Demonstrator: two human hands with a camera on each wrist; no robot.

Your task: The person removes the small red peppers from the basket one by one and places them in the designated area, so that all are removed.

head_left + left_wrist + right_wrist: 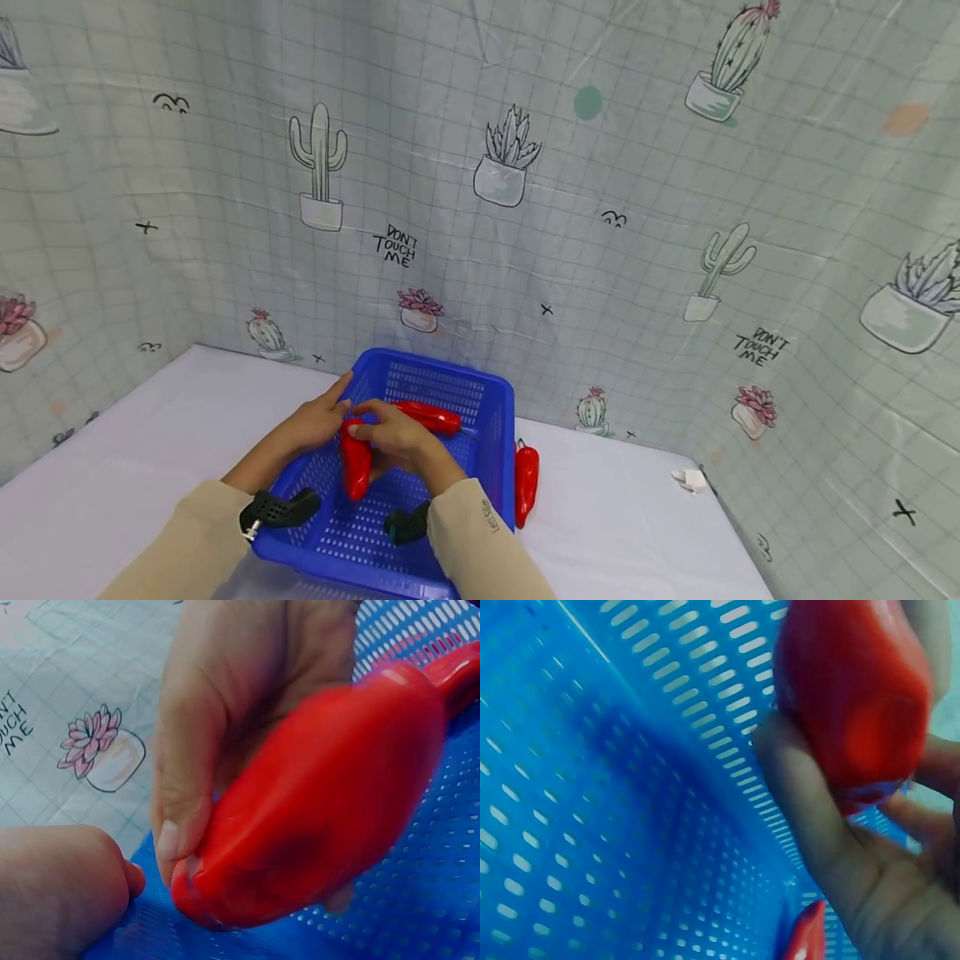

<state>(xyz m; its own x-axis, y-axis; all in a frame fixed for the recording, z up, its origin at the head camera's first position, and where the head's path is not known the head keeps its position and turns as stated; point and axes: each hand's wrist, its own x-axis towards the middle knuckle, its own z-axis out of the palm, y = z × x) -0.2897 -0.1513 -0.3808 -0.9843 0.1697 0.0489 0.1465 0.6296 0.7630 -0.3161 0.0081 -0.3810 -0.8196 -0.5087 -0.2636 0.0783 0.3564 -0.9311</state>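
Note:
My right hand [397,433] grips a large red pepper [356,462] over the blue plastic basket [431,590]. In the right wrist view, that red pepper [855,697] sits between the thumb and fingers of the right hand [847,862]. My left hand [318,421] is at the basket's left rim, close beside the right hand, with its index finger stretched forward. Only part of the left hand [64,889] shows in the left wrist view, apart from the pepper. Another red pepper [429,417] lies inside the basket near the back.
A further red pepper [527,483] lies on the white table [600,533], just right of the basket. A small crumpled white piece [692,480] is near the table's right edge. A cactus-print curtain [450,250] hangs behind the table.

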